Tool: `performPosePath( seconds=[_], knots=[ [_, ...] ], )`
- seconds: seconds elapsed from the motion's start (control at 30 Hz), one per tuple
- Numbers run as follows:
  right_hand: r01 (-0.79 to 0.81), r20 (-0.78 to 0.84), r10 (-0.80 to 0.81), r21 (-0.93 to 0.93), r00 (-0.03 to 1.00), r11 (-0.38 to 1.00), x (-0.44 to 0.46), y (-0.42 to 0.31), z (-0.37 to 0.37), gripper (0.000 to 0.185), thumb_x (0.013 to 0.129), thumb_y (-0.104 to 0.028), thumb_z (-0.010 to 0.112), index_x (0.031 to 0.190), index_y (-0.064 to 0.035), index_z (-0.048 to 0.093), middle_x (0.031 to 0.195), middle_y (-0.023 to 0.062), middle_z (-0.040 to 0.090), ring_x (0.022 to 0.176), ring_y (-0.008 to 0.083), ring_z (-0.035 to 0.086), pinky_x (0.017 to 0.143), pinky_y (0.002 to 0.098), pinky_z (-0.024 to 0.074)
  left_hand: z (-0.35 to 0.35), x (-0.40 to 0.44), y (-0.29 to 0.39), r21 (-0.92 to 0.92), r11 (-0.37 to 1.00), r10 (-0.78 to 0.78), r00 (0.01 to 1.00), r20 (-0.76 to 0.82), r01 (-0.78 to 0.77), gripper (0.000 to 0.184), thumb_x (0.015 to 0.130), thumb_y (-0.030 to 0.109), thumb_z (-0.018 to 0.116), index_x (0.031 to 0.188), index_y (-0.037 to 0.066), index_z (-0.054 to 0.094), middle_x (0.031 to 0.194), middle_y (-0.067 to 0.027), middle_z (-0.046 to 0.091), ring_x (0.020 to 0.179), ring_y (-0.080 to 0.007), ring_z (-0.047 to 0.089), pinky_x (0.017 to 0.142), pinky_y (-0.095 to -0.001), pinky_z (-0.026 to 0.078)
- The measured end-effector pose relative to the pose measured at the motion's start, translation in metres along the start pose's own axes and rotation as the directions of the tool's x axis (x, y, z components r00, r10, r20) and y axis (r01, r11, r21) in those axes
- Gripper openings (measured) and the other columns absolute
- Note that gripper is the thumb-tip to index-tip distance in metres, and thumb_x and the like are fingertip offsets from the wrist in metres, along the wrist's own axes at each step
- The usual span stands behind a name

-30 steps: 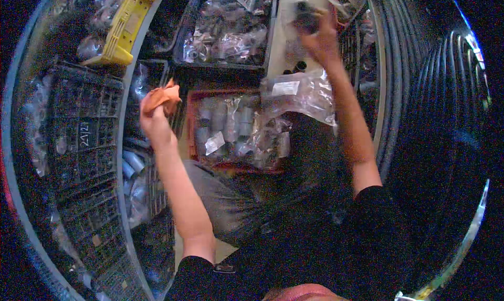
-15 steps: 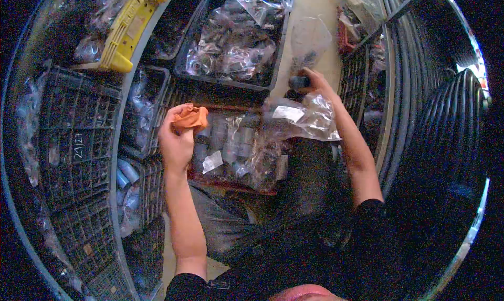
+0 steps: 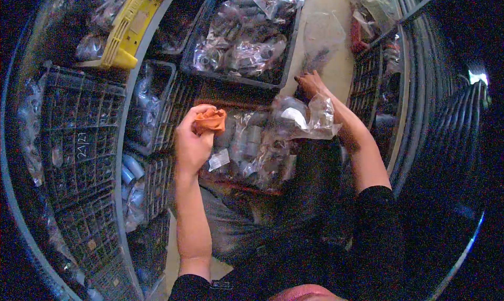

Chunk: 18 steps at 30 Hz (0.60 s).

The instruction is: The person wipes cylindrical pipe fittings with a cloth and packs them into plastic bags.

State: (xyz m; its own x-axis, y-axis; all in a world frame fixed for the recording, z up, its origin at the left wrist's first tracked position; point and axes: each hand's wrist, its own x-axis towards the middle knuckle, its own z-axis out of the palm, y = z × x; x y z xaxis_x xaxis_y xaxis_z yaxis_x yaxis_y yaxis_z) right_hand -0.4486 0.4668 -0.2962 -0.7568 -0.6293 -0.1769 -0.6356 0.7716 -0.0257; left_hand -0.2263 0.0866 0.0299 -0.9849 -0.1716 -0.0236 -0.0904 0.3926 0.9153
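Left hand (image 3: 192, 141) curled; orange cloth (image 3: 212, 122) is gripped by red crate (image 3: 247, 186), likely soft, light, best pinched by folds. Right hand (image 3: 313, 83) beyond crate: hold cannot be told.

Cloth (image 3: 212, 121) left of bag (image 3: 300, 125) (apart)

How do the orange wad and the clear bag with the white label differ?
Look: the orange wad is opaque; the clear bag is see-through, with a white label.
Size: the wad looks smaller than the bag.
Hold: the left hand holds the wad; the bag lies beside the right forearm.
Both look crumpled.
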Motion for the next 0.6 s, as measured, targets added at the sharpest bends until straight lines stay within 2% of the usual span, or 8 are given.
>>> performPosePath(
  seconds=[0.07,0.1,0.17,0.37,0.47,0.53,0.57,0.6],
  knots=[
    [-0.002,-0.008,0.002,0.010,1.000,1.000,0.001,-0.006,-0.006,0.051,0.085,-0.046,0.068,0.128,-0.0214,0.063,0.092,0.0163,0.072,0.092,0.0392,0.071,0.098,0.0596,0.0451,0.000,0.001,0.001,0.007,0.999,-0.033,0.999,0.027,0.033,0.030,0.083,-0.007,0.066,0.112,0.003,0.066,0.108,-0.0108,0.072,0.103,-0.0194,0.070,0.090,-0.0318,0.054],
    [-0.049,0.138,0.047,0.008,0.989,0.999,-0.007,-0.024,-0.050,0.040,0.087,-0.029,0.065,0.126,-0.0209,0.062,0.095,0.0134,0.072,0.097,0.0363,0.070,0.100,0.0624,0.0420,0.001,0.000,-0.003,0.000,0.999,-0.036,0.999,0.022,0.036,0.030,0.083,-0.006,0.067,0.112,0.003,0.066,0.108,-0.0108,0.072,0.102,-0.0191,0.070,0.089,-0.0317,0.054],
    [-0.091,0.285,0.088,-0.004,0.954,0.996,-0.013,-0.035,-0.074,0.036,0.089,-0.012,0.062,0.124,-0.0205,0.061,0.099,0.0105,0.073,0.103,0.0334,0.069,0.102,0.0653,0.0388,0.002,0.000,-0.005,-0.011,0.999,-0.041,0.999,0.015,0.041,0.030,0.083,-0.005,0.068,0.112,0.003,0.066,0.108,-0.0107,0.072,0.102,-0.0188,0.070,0.089,-0.0316,0.054],
    [-0.107,0.220,0.112,-0.034,0.969,0.994,-0.005,0.009,0.014,0.047,0.087,-0.020,0.067,0.133,-0.0222,0.059,0.102,0.0135,0.073,0.102,0.0331,0.070,0.108,0.0729,0.0280,0.004,0.002,-0.008,0.061,0.998,0.032,0.999,0.019,-0.033,0.031,0.083,-0.004,0.069,0.112,0.004,0.067,0.109,-0.0095,0.072,0.103,-0.0187,0.069,0.092,-0.0316,0.053],
    [-0.048,0.000,0.049,0.156,0.999,0.987,-0.011,-0.002,0.012,0.049,0.088,-0.021,0.068,0.136,-0.0227,0.058,0.103,0.0141,0.073,0.101,0.0350,0.071,0.104,0.0694,0.0374,0.005,-0.002,-0.012,-0.060,0.996,-0.061,0.993,0.102,0.068,0.038,0.082,-0.004,0.070,0.119,0.006,0.065,0.114,-0.0110,0.072,0.106,-0.0227,0.069,0.093,-0.0338,0.054],
    [-0.007,-0.348,0.294,0.635,0.890,0.773,-0.015,-0.029,-0.075,0.044,0.094,-0.020,0.066,0.135,-0.0128,0.057,0.104,0.0160,0.074,0.096,0.0302,0.073,0.090,0.0554,0.0542,0.033,-0.009,0.010,0.149,0.971,0.155,0.966,0.208,-0.188,0.050,0.078,0.000,0.073,0.126,0.008,0.062,0.112,-0.0129,0.071,0.106,-0.0288,0.069,0.099,-0.0393,0.051],
    [-0.014,-0.341,0.295,0.632,0.892,0.775,-0.014,-0.036,-0.102,0.044,0.094,-0.020,0.066,0.135,-0.0128,0.057,0.104,0.0160,0.074,0.096,0.0302,0.073,0.090,0.0554,0.0542,0.058,-0.015,0.011,0.137,0.942,0.275,0.939,0.207,-0.306,0.055,0.076,0.003,0.074,0.130,0.010,0.061,0.109,-0.0139,0.070,0.105,-0.0322,0.068,0.100,-0.0430,0.050],
    [-0.128,-0.264,0.570,0.822,0.778,0.555,-0.011,-0.040,-0.125,0.037,0.095,-0.020,0.065,0.130,-0.0075,0.058,0.103,0.0161,0.074,0.092,0.0269,0.073,0.082,0.0467,0.0566,0.083,-0.025,0.017,0.195,0.914,0.309,0.922,0.235,-0.356,0.056,0.075,0.005,0.074,0.129,0.011,0.061,0.107,-0.0145,0.070,0.103,-0.0342,0.067,0.100,-0.0460,0.048]
  ],
)
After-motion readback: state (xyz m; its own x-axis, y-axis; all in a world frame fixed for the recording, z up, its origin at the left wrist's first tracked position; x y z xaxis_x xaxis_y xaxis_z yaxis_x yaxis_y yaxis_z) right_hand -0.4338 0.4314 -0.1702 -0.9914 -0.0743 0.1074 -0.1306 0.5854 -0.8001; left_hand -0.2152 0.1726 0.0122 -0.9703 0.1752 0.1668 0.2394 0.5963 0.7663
